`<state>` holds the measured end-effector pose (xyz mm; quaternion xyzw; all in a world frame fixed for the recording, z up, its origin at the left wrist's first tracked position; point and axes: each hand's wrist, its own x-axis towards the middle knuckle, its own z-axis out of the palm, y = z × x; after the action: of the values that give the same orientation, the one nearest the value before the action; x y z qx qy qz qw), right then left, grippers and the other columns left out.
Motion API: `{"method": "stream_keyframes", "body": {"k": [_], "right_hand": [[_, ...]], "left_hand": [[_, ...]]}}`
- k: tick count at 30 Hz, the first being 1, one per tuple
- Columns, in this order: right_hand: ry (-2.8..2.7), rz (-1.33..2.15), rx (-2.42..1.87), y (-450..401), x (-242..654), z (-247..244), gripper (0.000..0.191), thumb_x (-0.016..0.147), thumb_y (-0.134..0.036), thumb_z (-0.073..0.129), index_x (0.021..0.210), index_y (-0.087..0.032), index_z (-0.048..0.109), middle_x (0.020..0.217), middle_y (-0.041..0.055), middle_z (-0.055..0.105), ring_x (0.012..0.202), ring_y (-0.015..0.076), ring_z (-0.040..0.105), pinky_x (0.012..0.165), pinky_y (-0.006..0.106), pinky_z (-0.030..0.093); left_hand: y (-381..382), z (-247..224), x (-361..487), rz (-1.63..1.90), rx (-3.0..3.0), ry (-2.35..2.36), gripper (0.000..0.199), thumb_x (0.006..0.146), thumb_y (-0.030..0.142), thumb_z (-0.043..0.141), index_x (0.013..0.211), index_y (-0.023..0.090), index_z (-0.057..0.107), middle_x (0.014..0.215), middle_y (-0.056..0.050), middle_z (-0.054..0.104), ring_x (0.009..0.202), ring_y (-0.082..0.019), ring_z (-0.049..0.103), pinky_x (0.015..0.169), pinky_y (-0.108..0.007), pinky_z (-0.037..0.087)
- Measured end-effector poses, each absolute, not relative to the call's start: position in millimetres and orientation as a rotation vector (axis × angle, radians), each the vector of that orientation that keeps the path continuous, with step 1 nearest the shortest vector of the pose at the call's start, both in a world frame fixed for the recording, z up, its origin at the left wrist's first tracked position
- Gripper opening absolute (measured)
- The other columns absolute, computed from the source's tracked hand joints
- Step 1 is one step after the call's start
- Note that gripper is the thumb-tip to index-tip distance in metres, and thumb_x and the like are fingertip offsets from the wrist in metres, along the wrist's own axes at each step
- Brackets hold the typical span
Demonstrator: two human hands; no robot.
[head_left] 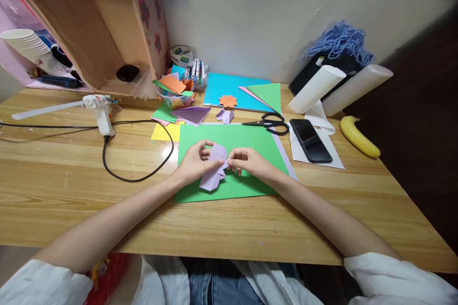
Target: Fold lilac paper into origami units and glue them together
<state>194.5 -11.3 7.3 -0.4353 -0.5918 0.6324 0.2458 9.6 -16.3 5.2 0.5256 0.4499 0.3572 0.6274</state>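
A folded piece of purple paper (212, 182) with cut edges is pinched between the thumb and fingers of my left hand (196, 159). My right hand (249, 161) has its thumb and forefinger closed at the paper's right edge, gripping a small flap there. Both hands are above a green sheet of paper (193, 136). Black-handled scissors (274, 124) lie at the sheet's upper right corner. Just beyond the sheet sit a small purple paper piece (225, 115) and an orange paper flower (228, 100).
A white glue gun (102, 114) with its looping black cord stands at left. Behind are a tub of paper scraps (173, 90), markers (196, 71) and a blue sheet (222, 86). To the right lie a phone (310, 140), white rolls (317, 88) and a banana (359, 137).
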Motion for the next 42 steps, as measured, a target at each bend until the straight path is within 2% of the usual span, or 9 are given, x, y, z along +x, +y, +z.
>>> {"method": "stream_keyframes", "body": {"k": [5,9,17,25,32,37,42], "right_hand": [[-1.673,1.681,-1.195,-14.2,192.3,3.8,0.021,0.072,-0.034,0.062,0.069,-0.014,0.057,0.064,-0.0002,0.057,0.052,0.0074,0.048,0.046,0.02,0.04],[-1.676,1.72,-1.146,-13.3,193.5,4.2,0.022,0.074,-0.036,0.06,0.074,-0.013,0.058,0.069,0.0015,0.059,0.056,0.0083,0.051,0.052,0.021,0.044],[-1.622,1.67,-1.143,-15.3,191.0,0.6,0.023,0.072,-0.036,0.063,0.072,-0.014,0.056,0.067,0.0008,0.057,0.058,0.0096,0.052,0.053,0.022,0.044],[-1.584,1.599,-1.158,-17.9,189.1,-2.1,0.018,0.071,-0.031,0.063,0.069,-0.015,0.053,0.061,-0.0014,0.055,0.055,0.01,0.053,0.049,0.021,0.042],[-1.612,1.59,-1.123,-19.3,188.5,-2.0,0.011,0.07,-0.023,0.061,0.068,-0.015,0.053,0.06,-0.0023,0.054,0.054,0.0093,0.052,0.052,0.022,0.044],[-1.596,1.665,-1.101,-17.4,189.3,0.1,0.014,0.07,-0.027,0.061,0.07,-0.015,0.053,0.063,-0.0011,0.055,0.057,0.0103,0.054,0.054,0.023,0.046],[-1.608,1.587,-1.14,-18.3,188.1,0.1,0.016,0.067,-0.027,0.064,0.069,-0.015,0.053,0.063,-0.0012,0.054,0.054,0.0088,0.051,0.05,0.021,0.043]], "left_hand": [[-18.2,5.4,11.4,0.794,1.277,1.032,0.046,0.06,0.028,0.073,0.098,0.015,0.048,0.079,-0.003,0.064,0.067,-0.014,0.061,0.06,-0.027,0.051],[-18.8,8.9,12.0,0.816,1.289,1.064,0.039,0.062,0.025,0.07,0.094,0.015,0.051,0.077,-0.001,0.062,0.068,-0.013,0.059,0.06,-0.024,0.049],[-18.2,12.3,10.2,0.817,1.433,1.086,0.034,0.065,0.021,0.064,0.097,0.016,0.053,0.069,0.003,0.055,0.059,-0.01,0.052,0.053,-0.02,0.039],[-19.4,8.6,12.3,0.83,1.391,0.961,0.036,0.065,0.015,0.061,0.098,0.016,0.047,0.071,0.002,0.06,0.067,-0.012,0.056,0.068,-0.024,0.042],[-19.6,8.4,13.4,0.793,1.408,0.926,0.036,0.064,0.009,0.058,0.097,0.014,0.048,0.06,0.007,0.048,0.057,-0.008,0.048,0.058,-0.02,0.038],[-18.8,9.0,13.1,0.805,1.391,0.912,0.037,0.064,0.009,0.058,0.099,0.015,0.047,0.06,0.007,0.048,0.057,-0.008,0.047,0.058,-0.021,0.038],[-20.2,6.5,14.3,0.828,1.377,0.892,0.035,0.066,0.012,0.06,0.098,0.015,0.046,0.061,0.006,0.048,0.057,-0.008,0.048,0.056,-0.02,0.038]]}}
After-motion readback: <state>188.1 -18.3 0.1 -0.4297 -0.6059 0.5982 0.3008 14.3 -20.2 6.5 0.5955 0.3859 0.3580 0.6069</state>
